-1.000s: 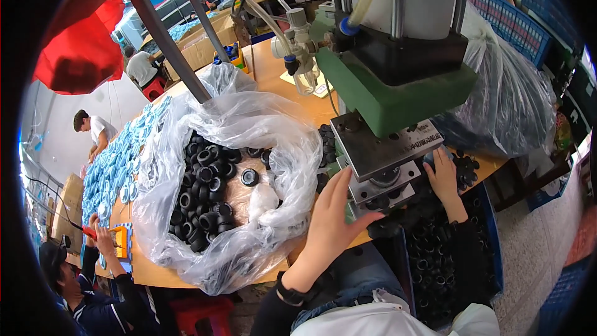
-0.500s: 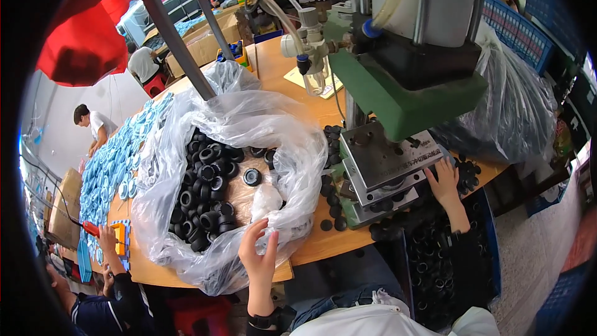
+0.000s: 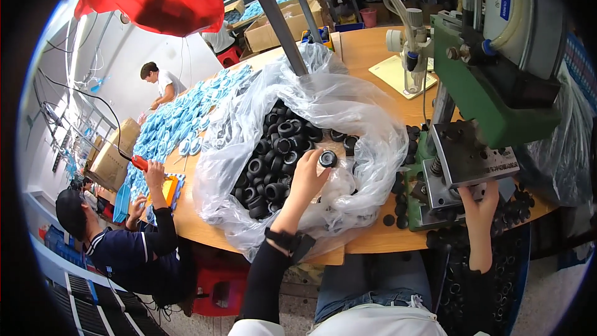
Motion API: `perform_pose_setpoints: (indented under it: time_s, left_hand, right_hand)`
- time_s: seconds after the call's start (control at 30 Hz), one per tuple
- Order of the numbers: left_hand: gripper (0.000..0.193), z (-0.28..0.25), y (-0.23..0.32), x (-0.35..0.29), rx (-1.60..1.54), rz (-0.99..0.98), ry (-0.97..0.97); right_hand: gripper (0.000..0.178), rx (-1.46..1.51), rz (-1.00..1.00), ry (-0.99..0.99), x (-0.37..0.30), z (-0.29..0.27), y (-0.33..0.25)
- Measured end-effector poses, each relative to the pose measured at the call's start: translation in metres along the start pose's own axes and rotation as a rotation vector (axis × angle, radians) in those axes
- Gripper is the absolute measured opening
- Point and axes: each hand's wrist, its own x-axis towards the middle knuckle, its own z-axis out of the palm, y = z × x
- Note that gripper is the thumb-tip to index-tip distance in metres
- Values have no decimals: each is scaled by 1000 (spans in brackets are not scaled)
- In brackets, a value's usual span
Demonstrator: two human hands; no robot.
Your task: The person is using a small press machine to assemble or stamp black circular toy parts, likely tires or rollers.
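- black ribbed tyre (image 3: 328, 159): left of the green press (image 3: 488, 96)
- left hand (image 3: 303, 182): at the tyre, thumb and forefinger parted, can't tell if pinching
- right hand (image 3: 480, 211): at press front, thumb spread, tips hidden; keep 'em clear of that steel plate (image 3: 469, 161)

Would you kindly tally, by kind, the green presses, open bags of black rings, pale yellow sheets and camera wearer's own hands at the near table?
Green press: 1
Open bag of black rings: 1
Pale yellow sheet: 1
Wearer's hands (left hand, right hand): 2
Total: 5
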Motion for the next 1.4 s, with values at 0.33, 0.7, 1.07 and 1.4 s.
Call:
perform_pose_setpoints:
  time_s: [0.33, 0.7, 1.07, 1.4]
  left_hand:
    - [54, 43, -33, 22, 241, -180, -278]
    - [52, -1, 75, 6, -903, -356, 51]
    - [41, 72, 241, -3, -863, -57, -246]
    - [40, 72, 258, -3, -455, 235, 76]
  right_hand:
    - [35, -154, -74, 328, 2, 25, 2]
    - [50, 33, 98, 320, -33, -9, -2]
    - [43, -93, 681, 740, -207, -162, 116]
    - [52, -432, 954, 667, -265, -220, 192]
